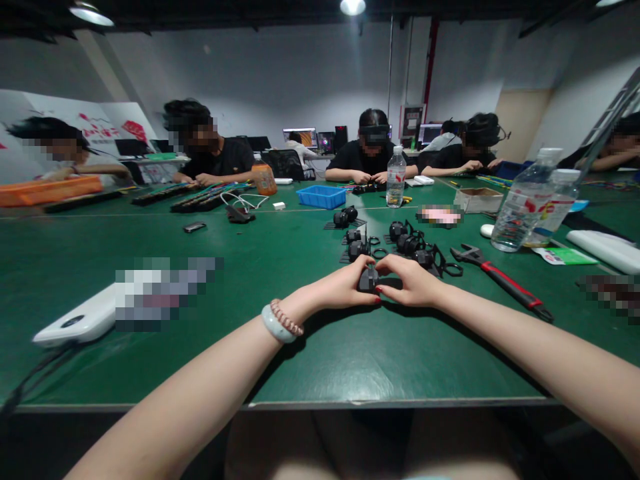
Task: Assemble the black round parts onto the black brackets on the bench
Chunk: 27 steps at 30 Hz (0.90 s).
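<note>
A small black plastic part (369, 280) with a rounded front stands at the table's middle, between my two hands. My left hand (343, 285) is closed on its left side, thumb low and fingers at the top. From the right, my right hand (411, 281) curves round with its index finger near the top of the part and its thumb close to the lower edge. Just beyond my fingers several similar black assemblies (411, 243) with fins and rings lie in two loose groups. The underside of the held part is hidden.
Right of my hands lies an adjustable wrench (505, 280) with red-black handle. Water bottles (525, 200) stand farther right. A white power bank (80, 313) with a cord lies left. A blue tray (321, 196) sits beyond. Several people work across the green table (280, 240).
</note>
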Available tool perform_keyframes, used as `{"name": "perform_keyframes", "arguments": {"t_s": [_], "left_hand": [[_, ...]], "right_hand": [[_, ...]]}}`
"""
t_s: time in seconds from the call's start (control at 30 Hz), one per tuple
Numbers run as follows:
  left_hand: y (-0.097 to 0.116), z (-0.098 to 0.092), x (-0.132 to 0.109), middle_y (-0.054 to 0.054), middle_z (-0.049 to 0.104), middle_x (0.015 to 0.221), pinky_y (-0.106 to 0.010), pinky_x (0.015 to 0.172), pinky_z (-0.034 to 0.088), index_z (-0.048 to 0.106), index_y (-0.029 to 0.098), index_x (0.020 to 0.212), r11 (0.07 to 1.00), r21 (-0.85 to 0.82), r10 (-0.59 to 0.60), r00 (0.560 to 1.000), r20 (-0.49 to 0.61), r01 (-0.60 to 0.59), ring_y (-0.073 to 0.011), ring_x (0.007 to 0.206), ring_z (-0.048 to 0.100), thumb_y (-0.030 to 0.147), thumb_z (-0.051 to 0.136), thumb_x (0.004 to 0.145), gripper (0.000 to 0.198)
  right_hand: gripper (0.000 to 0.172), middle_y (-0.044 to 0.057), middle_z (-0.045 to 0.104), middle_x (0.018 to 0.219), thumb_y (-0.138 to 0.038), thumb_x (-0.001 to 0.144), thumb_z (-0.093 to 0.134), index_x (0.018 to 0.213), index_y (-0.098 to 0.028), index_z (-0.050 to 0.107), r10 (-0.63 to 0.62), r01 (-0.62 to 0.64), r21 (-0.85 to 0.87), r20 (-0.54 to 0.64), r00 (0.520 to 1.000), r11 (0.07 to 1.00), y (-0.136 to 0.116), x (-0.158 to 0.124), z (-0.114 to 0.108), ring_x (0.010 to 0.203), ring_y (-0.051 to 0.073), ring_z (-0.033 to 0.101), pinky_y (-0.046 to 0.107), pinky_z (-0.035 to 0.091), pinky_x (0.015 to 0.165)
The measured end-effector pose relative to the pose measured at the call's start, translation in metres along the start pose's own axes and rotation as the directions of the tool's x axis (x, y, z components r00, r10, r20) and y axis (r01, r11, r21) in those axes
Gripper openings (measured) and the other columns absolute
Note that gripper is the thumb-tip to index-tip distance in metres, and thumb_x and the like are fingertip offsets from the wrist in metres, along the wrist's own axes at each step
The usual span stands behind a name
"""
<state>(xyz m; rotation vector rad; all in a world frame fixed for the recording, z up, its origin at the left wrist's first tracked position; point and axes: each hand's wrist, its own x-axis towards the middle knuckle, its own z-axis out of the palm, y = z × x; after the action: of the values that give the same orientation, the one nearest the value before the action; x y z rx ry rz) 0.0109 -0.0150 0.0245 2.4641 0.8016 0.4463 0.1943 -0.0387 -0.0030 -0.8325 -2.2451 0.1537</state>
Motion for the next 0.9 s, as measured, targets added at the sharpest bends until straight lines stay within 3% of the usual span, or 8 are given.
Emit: {"name": "perform_keyframes", "arguments": {"t_s": [0.9], "left_hand": [[-0.0033,0.0003,0.0007,-0.005,0.05,0.092,-0.027,0.067,0.04,0.035,0.017,0.107,0.999,0.022,0.033,0.999,0.006,-0.033,-0.0175,0.079,0.05,0.04,0.058,0.061,0.056]], "right_hand": [[0.027,0.008,0.053,0.091,-0.025,0.072,0.048,0.097,-0.015,0.046,0.022,-0.021,-0.028,0.033,0.999,0.999,-0.0004,0.0002,0.0002,0.082,0.016,0.051,0.03,0.042,0.073]]}}
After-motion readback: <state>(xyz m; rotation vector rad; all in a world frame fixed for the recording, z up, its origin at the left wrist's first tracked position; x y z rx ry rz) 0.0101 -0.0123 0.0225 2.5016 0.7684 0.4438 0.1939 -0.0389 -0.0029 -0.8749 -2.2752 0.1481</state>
